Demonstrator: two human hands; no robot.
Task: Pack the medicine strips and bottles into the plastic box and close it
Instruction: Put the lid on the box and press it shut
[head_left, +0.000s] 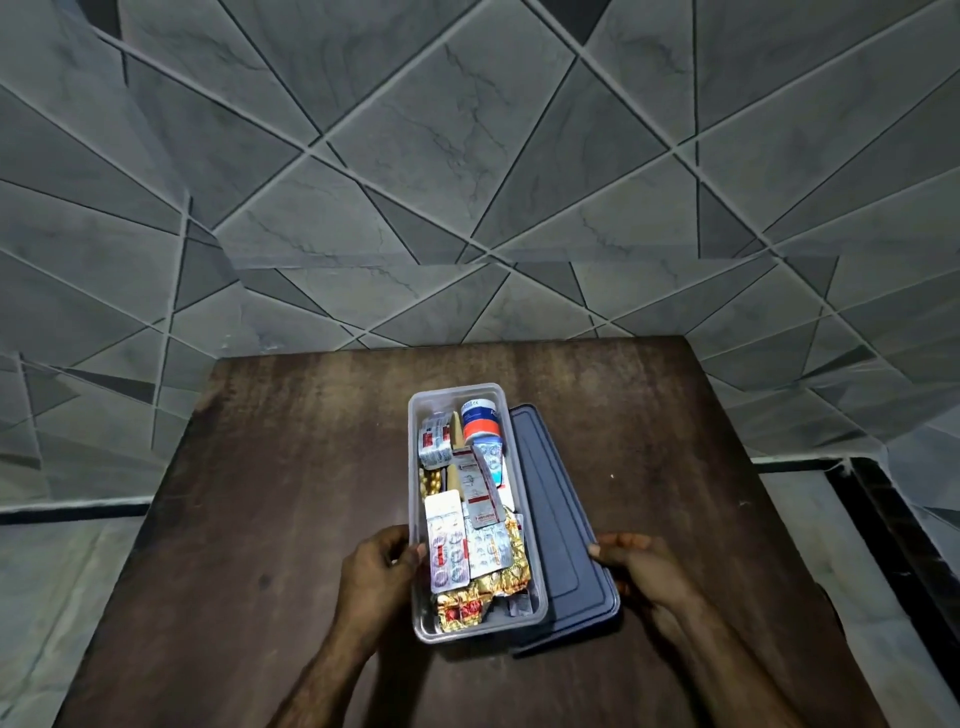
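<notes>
Grey tiled walls are surrounding your desk (291, 467). Your left hand (382, 566) is cupping the full plastic box (420, 618), likely light but loosely packed. Your right hand (641, 564) is pinching the stiff lid (558, 525) by its edge.

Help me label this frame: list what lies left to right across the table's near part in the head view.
Left hand → plastic box filled with medicine strips → dark blue lid → right hand.

Clear plastic box (415, 613), dark blue lid (561, 525), silver and gold medicine strips (485, 548), streaked brown table (291, 467)
</notes>
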